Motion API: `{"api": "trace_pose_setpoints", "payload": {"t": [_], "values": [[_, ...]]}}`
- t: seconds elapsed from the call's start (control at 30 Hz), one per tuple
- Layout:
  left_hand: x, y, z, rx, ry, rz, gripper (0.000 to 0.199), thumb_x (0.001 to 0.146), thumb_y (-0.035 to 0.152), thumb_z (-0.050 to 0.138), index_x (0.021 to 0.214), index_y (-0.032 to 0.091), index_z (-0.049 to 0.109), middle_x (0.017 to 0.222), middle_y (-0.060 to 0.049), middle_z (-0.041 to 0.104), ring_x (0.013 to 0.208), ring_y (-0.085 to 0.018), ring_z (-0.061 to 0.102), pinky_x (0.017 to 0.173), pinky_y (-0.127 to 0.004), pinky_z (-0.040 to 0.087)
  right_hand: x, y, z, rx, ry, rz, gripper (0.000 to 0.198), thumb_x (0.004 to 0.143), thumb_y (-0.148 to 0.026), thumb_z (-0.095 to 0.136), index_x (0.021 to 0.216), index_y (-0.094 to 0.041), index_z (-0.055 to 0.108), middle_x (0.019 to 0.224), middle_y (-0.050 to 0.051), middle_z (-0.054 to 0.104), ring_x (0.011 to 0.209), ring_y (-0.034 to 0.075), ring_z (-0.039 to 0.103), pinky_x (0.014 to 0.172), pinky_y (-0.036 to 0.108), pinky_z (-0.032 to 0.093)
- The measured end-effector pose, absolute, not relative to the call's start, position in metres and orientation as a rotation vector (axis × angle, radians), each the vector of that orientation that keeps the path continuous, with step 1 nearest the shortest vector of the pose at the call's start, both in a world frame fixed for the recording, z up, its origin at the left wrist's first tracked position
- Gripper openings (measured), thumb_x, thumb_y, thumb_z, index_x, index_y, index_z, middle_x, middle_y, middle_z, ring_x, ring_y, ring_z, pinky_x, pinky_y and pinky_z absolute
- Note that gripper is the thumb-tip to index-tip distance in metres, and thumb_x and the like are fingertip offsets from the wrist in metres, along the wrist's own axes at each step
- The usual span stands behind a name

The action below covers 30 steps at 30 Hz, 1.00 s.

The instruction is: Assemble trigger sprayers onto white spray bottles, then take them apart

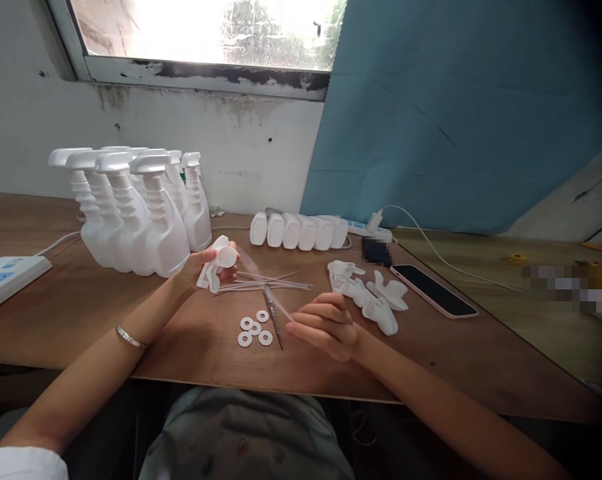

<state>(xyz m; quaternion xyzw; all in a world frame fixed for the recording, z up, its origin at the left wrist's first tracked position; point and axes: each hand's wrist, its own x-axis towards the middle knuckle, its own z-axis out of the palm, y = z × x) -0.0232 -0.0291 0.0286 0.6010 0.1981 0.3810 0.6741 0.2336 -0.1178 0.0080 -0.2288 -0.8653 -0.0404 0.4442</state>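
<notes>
My left hand [195, 268] is closed around a white trigger spray head [212, 275], its round collar facing me. In my right hand [328, 328] a thin clear plastic tube [281, 307] is pinched between thumb and fingers. The tube slants up and left towards the spray head; whether its far end touches the collar is blurred. Below the hands lie several white ring washers [254, 328] and a screwdriver [273, 313] with a clear handle. More thin clear tubes [293, 285] lie crossed behind them. Several loose white spray-head parts [375, 300] sit beyond my right hand.
Assembled white spray bottles [155, 227] stand in a group at the back left. A row of white plastic covers [301, 232] lies near the wall. A phone [433, 291] rests by the table's right edge. Power strips [11, 277] sit at left and back.
</notes>
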Motion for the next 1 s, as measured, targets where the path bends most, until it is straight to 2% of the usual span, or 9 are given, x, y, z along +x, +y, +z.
{"api": "trace_pose_setpoints", "payload": {"t": [0.13,0.33,0.47,0.53,0.6,0.7,0.8,0.87,1.0], "values": [[-0.024,-0.029,0.027,1.314,0.44,0.839,0.043,0.046,0.054,0.063,0.067,0.019,0.048,0.04,0.003,0.039,0.038,-0.009,0.034,0.042,-0.024,0.025,0.227,-0.098,0.003,-0.411,-2.086,-0.219,0.021,0.083,-0.014,0.049,0.095,-0.029,0.059,0.078,-0.003,0.068,0.071,0.013,0.06,0.066,0.03,0.046],[-0.024,-0.025,0.021,1.257,0.366,0.793,0.041,0.049,0.048,0.066,0.073,0.018,0.051,0.048,0.001,0.048,0.04,-0.009,0.037,0.044,-0.025,0.028,0.24,-0.065,-0.009,-0.969,-2.013,0.241,0.013,0.084,-0.021,0.048,0.084,-0.021,0.061,0.081,0.004,0.064,0.081,0.017,0.057,0.074,0.034,0.047],[-0.02,-0.025,0.019,1.189,0.414,0.788,0.043,0.055,0.036,0.068,0.091,0.017,0.053,0.073,-0.005,0.061,0.05,-0.011,0.047,0.044,-0.023,0.033,0.258,-0.044,-0.02,-1.108,-2.124,0.239,0.021,0.074,-0.006,0.047,0.075,-0.019,0.064,0.089,0.005,0.064,0.091,0.02,0.052,0.081,0.04,0.043],[-0.016,-0.025,0.018,1.176,0.464,0.778,0.04,0.059,0.033,0.069,0.091,0.014,0.053,0.077,-0.007,0.063,0.054,-0.011,0.05,0.045,-0.022,0.037,0.259,-0.042,-0.021,-1.132,-2.146,0.168,0.022,0.067,-0.002,0.049,0.07,-0.019,0.063,0.097,0.006,0.063,0.096,0.022,0.049,0.085,0.042,0.039],[-0.012,-0.025,0.015,1.168,0.497,0.766,0.035,0.064,0.034,0.069,0.086,0.012,0.053,0.079,-0.009,0.064,0.057,-0.012,0.054,0.049,-0.022,0.042,0.253,-0.047,-0.02,-1.153,-2.136,0.151,0.019,0.067,-0.004,0.05,0.072,-0.018,0.061,0.095,0.006,0.062,0.093,0.021,0.05,0.085,0.04,0.039],[-0.004,-0.026,0.01,1.16,0.526,0.77,0.03,0.068,0.031,0.069,0.085,0.012,0.051,0.087,-0.012,0.065,0.068,-0.016,0.062,0.062,-0.027,0.049,0.233,-0.063,-0.017,-1.227,-2.12,0.248,0.013,0.077,-0.023,0.052,0.088,-0.018,0.057,0.077,0.004,0.06,0.077,0.018,0.052,0.073,0.033,0.041],[0.002,-0.028,0.006,1.149,0.564,0.836,0.027,0.069,0.023,0.069,0.085,0.014,0.049,0.098,-0.01,0.064,0.076,-0.02,0.065,0.072,-0.034,0.051,0.214,-0.077,-0.019,-1.282,-2.168,0.396,0.039,0.072,-0.039,0.061,0.103,-0.019,0.05,0.073,0.002,0.059,0.069,0.016,0.053,0.063,0.029,0.04],[0.004,-0.028,0.006,1.125,0.598,0.881,0.028,0.069,0.021,0.069,0.089,0.015,0.052,0.1,-0.009,0.063,0.075,-0.019,0.065,0.072,-0.034,0.051,0.208,-0.08,-0.022,-1.297,-2.165,0.508,0.046,0.07,-0.036,0.063,0.109,-0.018,0.046,0.072,0.0,0.058,0.065,0.015,0.053,0.061,0.027,0.04],[0.002,-0.027,0.007,1.01,0.629,0.911,0.033,0.07,0.018,0.063,0.101,0.016,0.054,0.09,-0.007,0.064,0.068,-0.017,0.064,0.065,-0.032,0.051,0.211,-0.08,-0.019,-1.334,-2.04,0.678,0.04,0.072,-0.021,0.057,0.109,-0.017,0.045,0.07,-0.002,0.059,0.059,0.011,0.053,0.061,0.026,0.041]]}}
